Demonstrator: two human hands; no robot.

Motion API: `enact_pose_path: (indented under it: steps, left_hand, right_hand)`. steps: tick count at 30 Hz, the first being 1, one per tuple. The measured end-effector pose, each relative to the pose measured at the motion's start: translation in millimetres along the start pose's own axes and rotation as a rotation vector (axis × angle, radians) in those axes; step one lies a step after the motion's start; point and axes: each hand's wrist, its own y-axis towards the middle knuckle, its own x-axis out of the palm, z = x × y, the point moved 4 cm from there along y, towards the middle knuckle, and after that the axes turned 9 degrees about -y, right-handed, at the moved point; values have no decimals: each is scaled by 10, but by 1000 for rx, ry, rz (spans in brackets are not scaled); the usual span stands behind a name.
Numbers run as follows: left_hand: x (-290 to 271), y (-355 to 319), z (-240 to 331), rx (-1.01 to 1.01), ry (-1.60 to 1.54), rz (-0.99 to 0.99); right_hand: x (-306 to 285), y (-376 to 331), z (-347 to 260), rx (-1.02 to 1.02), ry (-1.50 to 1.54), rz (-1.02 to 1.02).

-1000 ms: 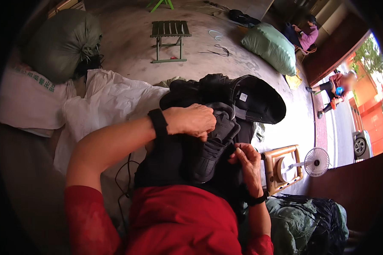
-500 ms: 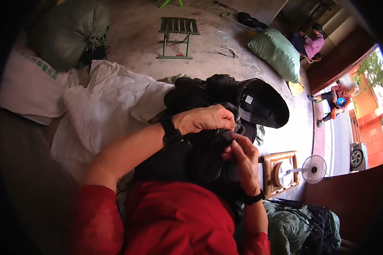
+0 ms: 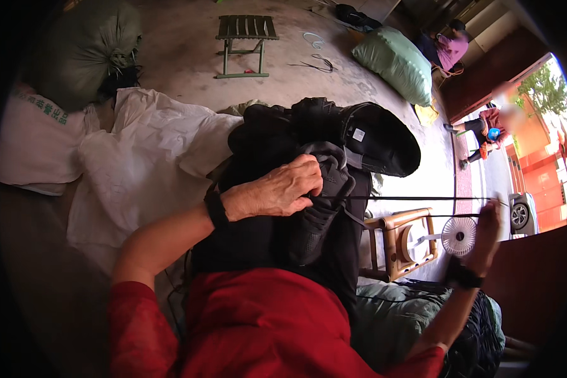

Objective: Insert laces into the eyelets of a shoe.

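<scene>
On my lap lies a black sneaker [image 3: 314, 232], its toe toward me. My left hand [image 3: 285, 188] is closed, its fingers pinching the sneaker's edge by the lace opening; what lies under the fingertips is hidden. From there a black shoelace [image 3: 409, 199] runs taut to the right. Its far part is in my right hand [image 3: 487, 230], raised well out to the side, closed and smeared by motion. A second strand runs just below the first, near the right hand. Past the sneaker rests a rounded, open black item [image 3: 387, 142] with a white label inside; I cannot make out its kind.
A bamboo stool [image 3: 394, 242] holding a small white fan [image 3: 458, 236] stands at my right, beyond a green bundle with black cords [image 3: 472, 327]. White sacking [image 3: 151, 145] spreads at left. Ahead are a folding stool [image 3: 246, 47] and a stuffed green sack [image 3: 397, 66]. Two people sit farther right.
My right hand has swung from the sneaker far out to the right, drawing the shoelace out straight. My left hand has shifted a little left and down. The sneaker shows more plainly.
</scene>
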Motion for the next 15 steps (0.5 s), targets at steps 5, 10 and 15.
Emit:
enact_pose_path:
  steps: [5, 10, 15]
  left_hand:
    - [68, 38, 18, 90, 54, 95]
    - [39, -46, 146, 81, 157, 121]
    - [25, -54, 207, 160, 345, 84]
  right_hand:
    - [-855, -214, 2198, 820, 1407, 460]
    - [-774, 304, 1174, 607, 1471, 77]
    - [-731, 541, 1308, 716, 1386, -40]
